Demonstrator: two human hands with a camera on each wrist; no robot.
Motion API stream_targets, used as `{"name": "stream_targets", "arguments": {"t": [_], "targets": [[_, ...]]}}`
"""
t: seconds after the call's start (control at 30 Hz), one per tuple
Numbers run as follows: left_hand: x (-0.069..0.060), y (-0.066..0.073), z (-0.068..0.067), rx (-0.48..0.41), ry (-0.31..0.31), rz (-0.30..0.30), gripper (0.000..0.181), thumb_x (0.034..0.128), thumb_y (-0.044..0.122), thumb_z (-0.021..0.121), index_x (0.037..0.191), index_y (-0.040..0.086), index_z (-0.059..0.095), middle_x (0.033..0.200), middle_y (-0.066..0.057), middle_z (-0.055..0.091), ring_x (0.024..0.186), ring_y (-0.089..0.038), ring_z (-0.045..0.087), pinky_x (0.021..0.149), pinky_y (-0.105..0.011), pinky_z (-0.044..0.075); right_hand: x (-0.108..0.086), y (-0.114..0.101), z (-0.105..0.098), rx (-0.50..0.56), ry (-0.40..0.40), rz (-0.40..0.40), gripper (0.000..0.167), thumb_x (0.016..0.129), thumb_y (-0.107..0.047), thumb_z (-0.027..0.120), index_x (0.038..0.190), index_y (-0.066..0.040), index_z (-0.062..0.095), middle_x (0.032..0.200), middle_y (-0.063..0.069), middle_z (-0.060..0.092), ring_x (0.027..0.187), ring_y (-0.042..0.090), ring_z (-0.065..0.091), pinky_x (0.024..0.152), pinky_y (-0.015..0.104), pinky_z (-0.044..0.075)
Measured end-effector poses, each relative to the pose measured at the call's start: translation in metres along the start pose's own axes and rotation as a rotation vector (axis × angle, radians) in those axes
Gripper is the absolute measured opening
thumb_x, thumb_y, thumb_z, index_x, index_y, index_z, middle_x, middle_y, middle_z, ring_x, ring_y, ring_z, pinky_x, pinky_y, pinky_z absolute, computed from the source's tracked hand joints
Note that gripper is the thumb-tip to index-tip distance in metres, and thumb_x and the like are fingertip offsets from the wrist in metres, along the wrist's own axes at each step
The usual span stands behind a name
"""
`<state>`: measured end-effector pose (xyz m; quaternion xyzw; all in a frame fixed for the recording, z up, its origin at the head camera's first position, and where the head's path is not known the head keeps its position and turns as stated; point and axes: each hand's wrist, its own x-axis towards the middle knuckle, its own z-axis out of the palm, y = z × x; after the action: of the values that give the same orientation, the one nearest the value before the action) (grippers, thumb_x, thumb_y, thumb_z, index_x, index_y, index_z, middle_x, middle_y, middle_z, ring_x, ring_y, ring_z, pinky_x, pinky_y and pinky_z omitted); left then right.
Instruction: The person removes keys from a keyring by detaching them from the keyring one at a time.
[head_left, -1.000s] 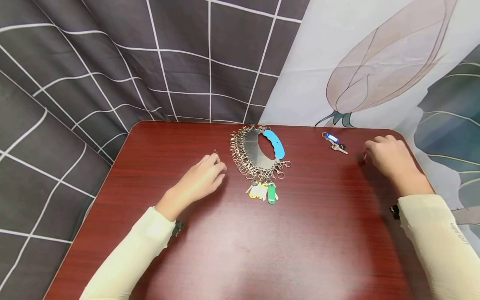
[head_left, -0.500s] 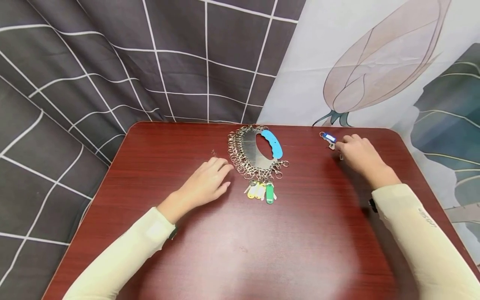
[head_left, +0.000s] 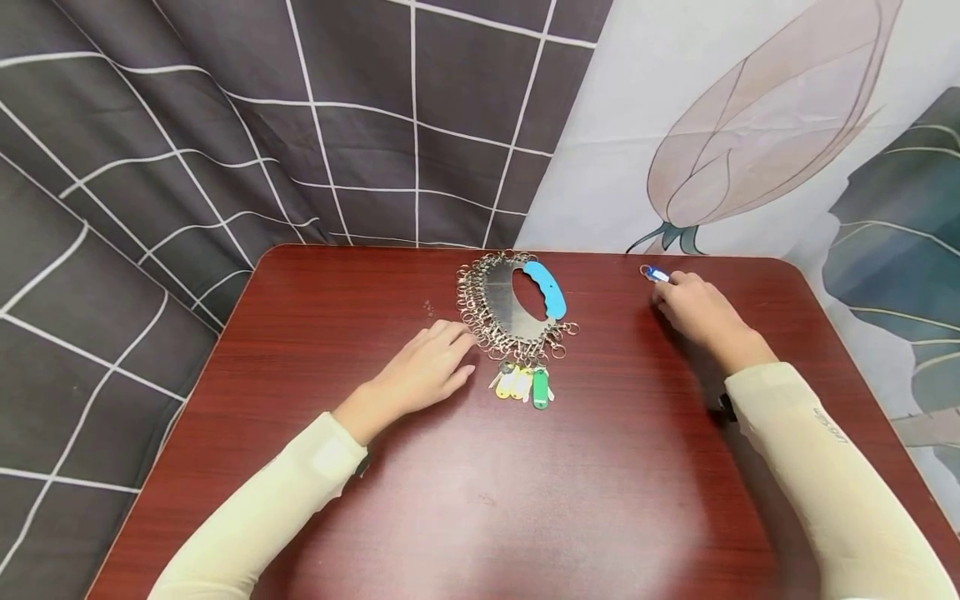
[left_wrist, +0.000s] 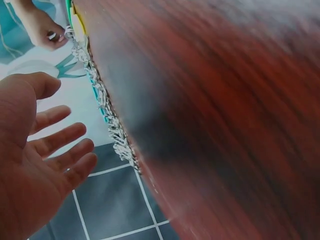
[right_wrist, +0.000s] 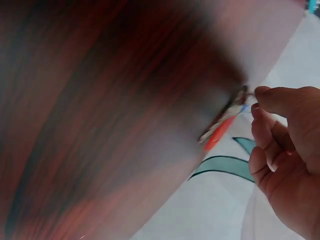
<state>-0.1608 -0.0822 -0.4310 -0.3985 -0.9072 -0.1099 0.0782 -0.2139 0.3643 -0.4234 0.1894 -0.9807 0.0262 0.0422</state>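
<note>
A silver curved plate (head_left: 504, 304) with a blue handle (head_left: 545, 290) and many metal rings lies on the table. Yellow tags (head_left: 513, 382), a green tag (head_left: 540, 389) and keys hang at its lower edge. My left hand (head_left: 422, 369), fingers spread and relaxed, is at the rings' left side; the left wrist view shows its palm (left_wrist: 37, 155) holding nothing. My right hand (head_left: 697, 310) is at the blue tag (head_left: 657, 274), covering its keys. In the right wrist view its thumb and forefinger pinch at the keys (right_wrist: 235, 110), beside an orange-red tag (right_wrist: 219, 134).
The dark red table (head_left: 487, 500) ends at a back edge just behind the plate and blue tag. Behind it hang a grey checked cloth (head_left: 360, 142) and a white flower-patterned cloth (head_left: 600, 158).
My right hand has moved left from the right side of the table to the keys, covering them. My left hand has shifted slightly right and down towards the rings, its fingers straighter.
</note>
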Motion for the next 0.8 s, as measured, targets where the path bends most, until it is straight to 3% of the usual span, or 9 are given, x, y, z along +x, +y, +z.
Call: {"name": "stream_targets", "arguments": {"t": [0.2,0.37,0.53,0.8], "targets": [[0.007,0.003,0.004,-0.028,0.0,-0.007,0.034,0.0981,0.024,0.068,0.127,0.007,0.065,0.129,-0.01,0.062,0.123,-0.031,0.057,0.1,-0.047,0.051,-0.001,-0.03,-0.005,0.121,0.069,-0.001,0.009,0.093,-0.007,0.07,0.099,-0.002,0.067,0.1,0.021,0.064,0.094,0.041,0.062,0.083,0.058,0.052],[0.015,0.009,0.004,-0.06,-0.014,-0.008,0.036,0.0991,0.024,0.068,0.13,0.006,0.065,0.136,-0.013,0.063,0.128,-0.033,0.058,0.105,-0.048,0.05,0.002,-0.074,-0.002,0.31,0.084,-0.042,0.007,0.094,-0.008,0.07,0.098,-0.003,0.07,0.095,0.012,0.069,0.086,0.027,0.062,0.079,0.045,0.054],[0.022,0.016,0.004,-0.086,-0.024,0.002,0.038,0.0996,0.025,0.068,0.131,0.005,0.065,0.138,-0.014,0.062,0.13,-0.031,0.057,0.105,-0.049,0.051,0.002,-0.115,0.005,0.424,0.028,-0.069,0.007,0.094,-0.014,0.071,0.092,-0.008,0.072,0.08,0.001,0.066,0.072,0.014,0.056,0.068,0.032,0.05],[0.029,0.024,0.007,-0.119,-0.007,0.009,0.036,0.0995,0.023,0.068,0.129,0.003,0.066,0.136,-0.013,0.063,0.13,-0.03,0.058,0.106,-0.048,0.05,0.004,-0.15,0.013,0.445,-0.094,-0.033,0.018,0.093,-0.022,0.073,0.078,-0.015,0.066,0.066,-0.007,0.056,0.063,0.008,0.05,0.063,0.028,0.044]]}}
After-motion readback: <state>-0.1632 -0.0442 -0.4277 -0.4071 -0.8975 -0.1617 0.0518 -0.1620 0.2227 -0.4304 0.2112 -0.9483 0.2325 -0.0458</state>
